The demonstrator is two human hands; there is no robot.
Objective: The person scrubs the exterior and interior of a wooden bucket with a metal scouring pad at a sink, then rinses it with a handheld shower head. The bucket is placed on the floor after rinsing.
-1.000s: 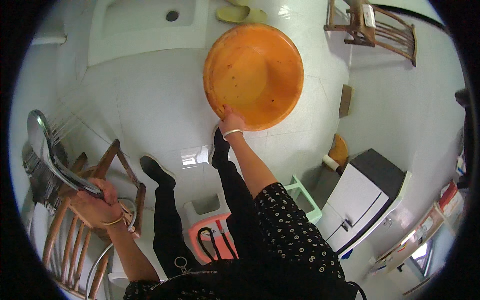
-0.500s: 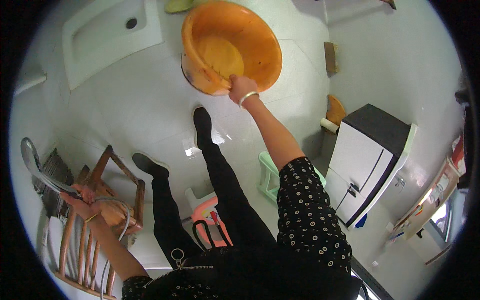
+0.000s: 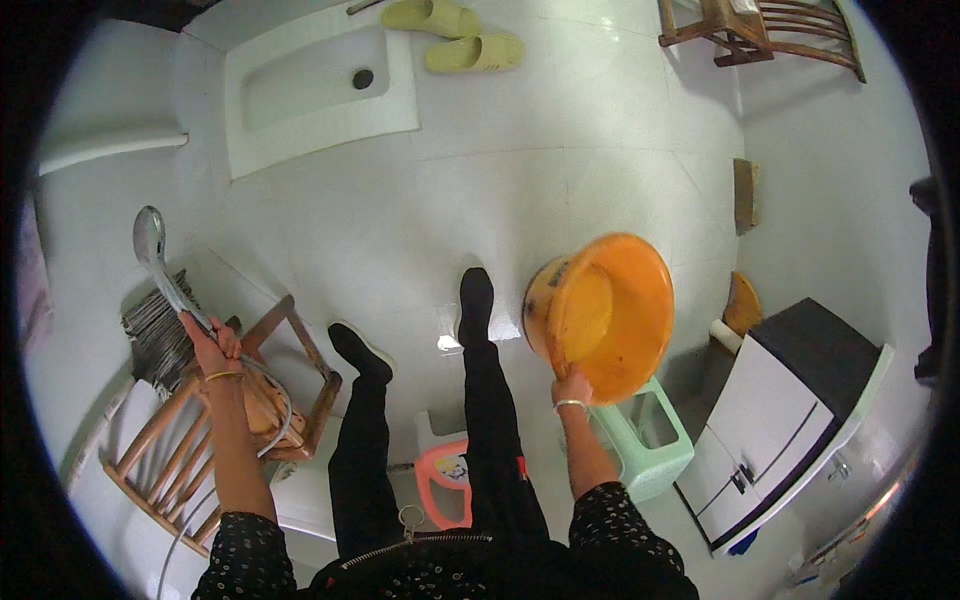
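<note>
My left hand [image 3: 212,348] is closed round the handle of a chrome shower head [image 3: 152,240], whose grey hose [image 3: 287,408] trails down past a wooden chair [image 3: 165,440]. With my right hand [image 3: 573,388] I grip the rim of an orange plastic basin [image 3: 640,300]. The basin is tilted on its side, its yellowish bottom showing, above the floor beside a light green plastic stool [image 3: 650,435]. Whether the basin touches the stool, I cannot tell.
A white squat toilet [image 3: 400,115] is set in the floor at the far left, with green slippers [image 3: 475,53] beside it. A white cabinet with a dark top [image 3: 820,345] stands at right. Between my legs is a pink stool [image 3: 430,480]. Another wooden chair [image 3: 750,30] is far right.
The orange basin has come nearer to me and to the right, over by the green stool, still in my right hand. The shower head stays in my left hand. My view has shifted.
</note>
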